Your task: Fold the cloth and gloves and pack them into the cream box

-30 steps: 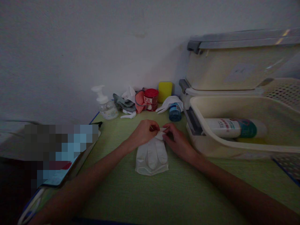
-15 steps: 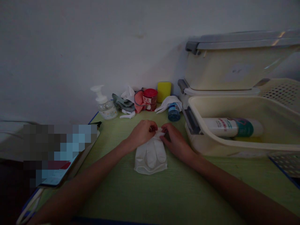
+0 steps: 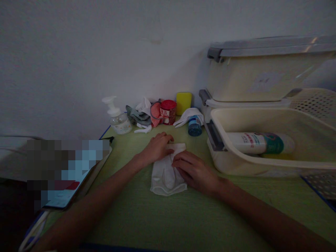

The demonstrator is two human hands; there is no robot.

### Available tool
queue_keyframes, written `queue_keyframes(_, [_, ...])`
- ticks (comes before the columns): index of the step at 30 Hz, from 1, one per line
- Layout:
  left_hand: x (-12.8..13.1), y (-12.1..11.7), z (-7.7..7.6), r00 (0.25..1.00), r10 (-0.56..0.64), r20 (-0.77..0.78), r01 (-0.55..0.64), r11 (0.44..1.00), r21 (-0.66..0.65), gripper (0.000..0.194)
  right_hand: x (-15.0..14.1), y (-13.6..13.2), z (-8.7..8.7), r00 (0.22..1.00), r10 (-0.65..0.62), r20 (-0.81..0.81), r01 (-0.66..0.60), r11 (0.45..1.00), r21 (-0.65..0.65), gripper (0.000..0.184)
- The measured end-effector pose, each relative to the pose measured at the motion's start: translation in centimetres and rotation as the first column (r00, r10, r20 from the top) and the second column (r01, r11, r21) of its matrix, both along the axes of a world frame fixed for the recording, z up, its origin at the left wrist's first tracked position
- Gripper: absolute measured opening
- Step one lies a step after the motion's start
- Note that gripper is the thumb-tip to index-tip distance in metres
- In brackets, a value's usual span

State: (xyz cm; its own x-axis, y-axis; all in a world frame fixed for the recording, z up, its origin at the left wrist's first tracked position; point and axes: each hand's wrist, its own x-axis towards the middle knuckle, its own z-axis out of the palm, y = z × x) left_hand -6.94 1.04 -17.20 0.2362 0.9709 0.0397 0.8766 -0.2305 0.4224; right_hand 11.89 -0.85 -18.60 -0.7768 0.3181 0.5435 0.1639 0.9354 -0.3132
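Note:
A thin white glove lies flat on the green tabletop, its fingers folded over and its hemmed cuff facing me. At its upper left edge is my left hand, thumb and forefinger apart, with the thumb touching the fabric. My right hand bends over the glove's right side, its fingers together and the tips on the material. The palm hides part of that side.
Along the wall stand a pump bottle, crumpled cloths, a red can, a yellow sponge and a blue jar. On the right, a cream storage box holds a white bottle. A phone lies left.
My right hand has moved from the glove's top edge down toward me, onto its right side. The left fingers have parted, and the glove's top now lies unfolded and flatter.

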Motion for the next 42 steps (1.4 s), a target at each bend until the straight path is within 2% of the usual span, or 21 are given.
queue_keyframes(5, [-0.3,0.4,0.2,1.000,0.027,0.001,-0.027,0.996,-0.086,0.026,0.5,-1.2,1.0,0.975,0.156,0.159,-0.153,0.988,-0.032,0.025])
queue_keyframes(10, [-0.3,0.6,0.5,0.998,0.047,0.039,-0.041,0.989,-0.143,0.027,0.7,-1.8,2.2,0.867,0.294,0.403,-0.253,0.955,-0.153,0.056])
queue_keyframes(13, [-0.3,0.7,0.7,0.996,0.033,0.077,-0.021,0.989,-0.146,0.024,0.4,-2.1,2.4,0.816,0.341,0.467,-0.270,0.939,-0.213,0.067])
queue_keyframes(24, [-0.7,1.1,0.3,0.971,-0.051,0.234,0.077,0.992,-0.104,0.025,0.2,-2.6,2.4,0.783,0.432,0.447,-0.319,0.897,-0.307,0.067])
queue_keyframes(34, [-0.5,1.0,0.5,0.969,-0.042,0.242,0.075,0.989,-0.127,0.021,0.2,-2.6,2.5,0.762,0.464,0.452,-0.300,0.871,-0.388,0.074])
queue_keyframes(42, [-0.6,1.2,0.5,0.954,-0.095,0.286,0.119,0.991,-0.068,0.022,0.3,-2.6,2.1,0.792,0.475,0.384,-0.328,0.861,-0.390,0.073])
